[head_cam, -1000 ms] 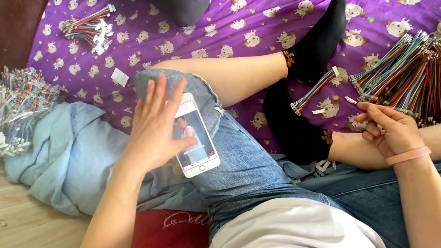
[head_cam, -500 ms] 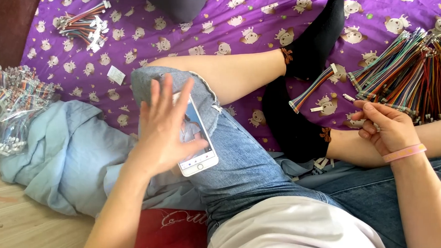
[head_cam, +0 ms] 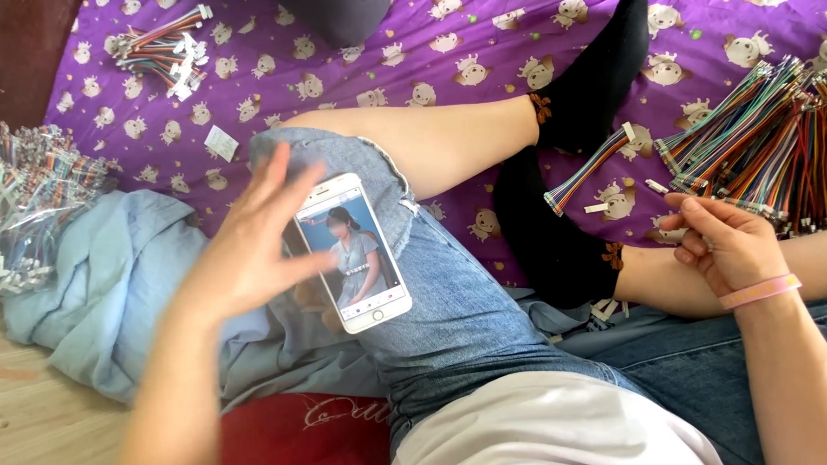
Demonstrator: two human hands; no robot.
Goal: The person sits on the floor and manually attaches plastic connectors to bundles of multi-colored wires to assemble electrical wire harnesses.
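— Head view: seeing what at the left hand (head_cam: 247,254)?

— Spread open, fingers loose, gripping nothing. Hovering just over one white phone (head_cam: 354,254), blurred, thumb near the screen's left edge.

— And the phone, lying where?

— Flat on the left thigh, on the denim, screen up, showing a picture of a person in a grey dress.

— Right hand (head_cam: 725,242)?

— Curled half shut, pinching something small and white at the fingertips; too tiny to tell what. One pink band at the wrist.

— Nearby?

— One big pile of coloured wires (head_cam: 772,138) just beyond the fingers, on the purple sheet (head_cam: 442,36). One single ribbon cable (head_cam: 587,169) lying apart, touching the black sock (head_cam: 597,66). Two socks in all.

— Farther off?

— One more wire bundle (head_cam: 159,48) at the top left, well apart. One heap of bagged wires (head_cam: 22,203) at the left edge, beside one blue cloth (head_cam: 100,293).
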